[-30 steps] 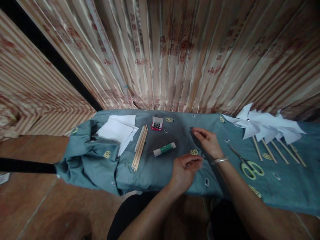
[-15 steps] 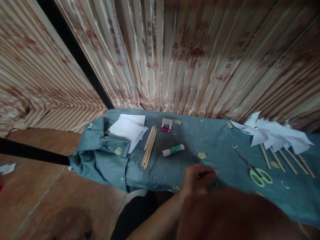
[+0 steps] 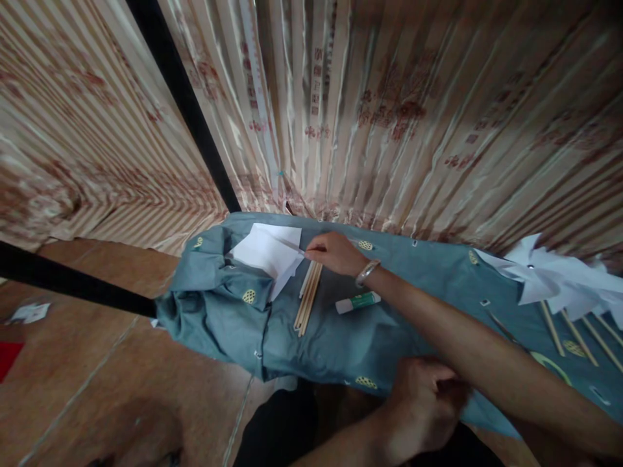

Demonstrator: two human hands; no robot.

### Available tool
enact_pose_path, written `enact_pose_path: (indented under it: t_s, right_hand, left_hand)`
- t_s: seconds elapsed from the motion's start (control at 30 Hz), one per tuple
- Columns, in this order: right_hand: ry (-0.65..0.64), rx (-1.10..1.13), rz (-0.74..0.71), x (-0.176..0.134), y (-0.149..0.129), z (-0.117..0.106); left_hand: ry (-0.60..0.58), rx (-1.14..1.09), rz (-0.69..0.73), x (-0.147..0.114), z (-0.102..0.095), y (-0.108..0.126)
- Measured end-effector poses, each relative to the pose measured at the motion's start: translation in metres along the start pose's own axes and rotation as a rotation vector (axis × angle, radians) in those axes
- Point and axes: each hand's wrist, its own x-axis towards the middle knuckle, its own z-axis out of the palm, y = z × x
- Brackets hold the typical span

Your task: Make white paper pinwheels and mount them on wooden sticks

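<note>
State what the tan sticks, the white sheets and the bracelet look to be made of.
Tan sticks: probably wood, unpainted and matte, going by their light, woody tone.
White sheets: most likely paper, plain and matte, as they lie thin and flat with straight edges.
Bracelet: apparently metal, polished, from its silvery shine; which metal is unclear.

the paper [image 3: 267, 251] is white, the sticks [image 3: 308, 301] tan, the cloth [image 3: 360, 344] blue-grey with yellow motifs.
</note>
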Motion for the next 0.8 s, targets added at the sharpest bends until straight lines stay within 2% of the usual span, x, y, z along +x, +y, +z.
enact_pose_path:
  t_s: [0.1, 0.27, 0.53, 0.8]
  right_hand:
    - [-0.002, -0.076, 0.072, 0.03, 0.009, 0.023]
    - [-0.028, -0.083, 0.14, 0.048, 0.012, 0.042]
    - [-0.002, 0.019, 0.212, 0.056, 0.009, 0.049]
    - [0.019, 0.245, 0.296, 0.063, 0.02, 0.059]
  left_hand:
    - [-0.047, 0.061, 0.06, -0.004, -0.002, 0.004]
    - [-0.104, 0.265, 0.085, -0.004, 0.0, -0.01]
    - [-0.09, 0.265, 0.079, 0.0, 0.009, -0.028]
    - [-0.033, 0.184, 0.038, 0.002, 0.018, -0.044]
